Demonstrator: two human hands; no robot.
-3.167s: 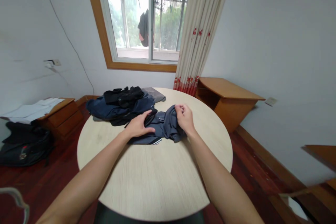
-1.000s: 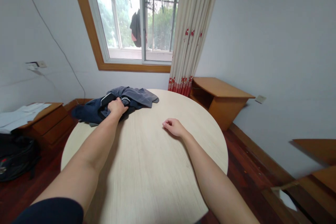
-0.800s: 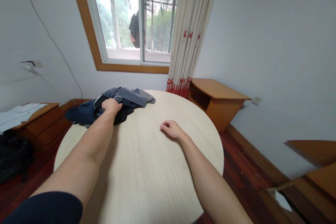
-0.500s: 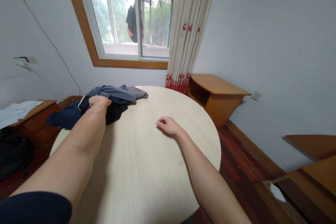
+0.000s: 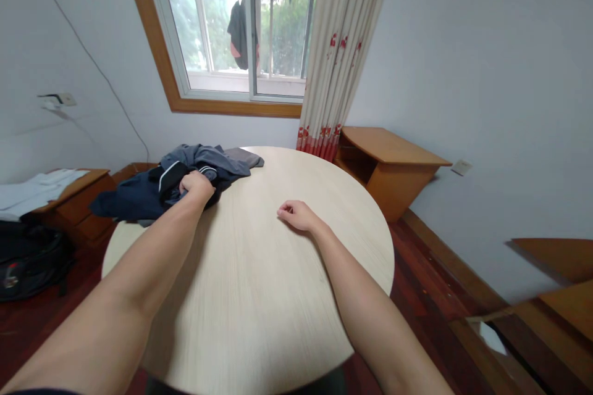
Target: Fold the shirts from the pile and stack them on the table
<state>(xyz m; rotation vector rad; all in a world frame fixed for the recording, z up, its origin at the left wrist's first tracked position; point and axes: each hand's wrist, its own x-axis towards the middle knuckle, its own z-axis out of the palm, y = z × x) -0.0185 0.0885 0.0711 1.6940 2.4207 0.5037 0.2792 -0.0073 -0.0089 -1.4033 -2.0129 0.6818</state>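
Observation:
My left hand (image 5: 197,186) is closed on a navy shirt (image 5: 132,194) at the left side of the round table (image 5: 259,296). Its collar, dark with white edging, shows around my fingers. The shirt lies bunched in a heap with a grey-blue garment (image 5: 201,157) behind it. A lighter grey cloth (image 5: 245,156) sticks out at the heap's far right. My right hand (image 5: 299,216) rests on the bare tabletop right of the heap, its fingers curled together with nothing in them.
Behind the table are a window (image 5: 250,43) and a curtain (image 5: 331,74). A wooden desk (image 5: 393,148) stands at the far right. On the left, papers (image 5: 39,190) lie on a wooden cabinet (image 5: 88,200), with a black backpack (image 5: 34,259) below.
My left hand has drawn back slightly and to the right, pulling the shirt's collar with it. The view has shifted a little. My right hand keeps its place on the table.

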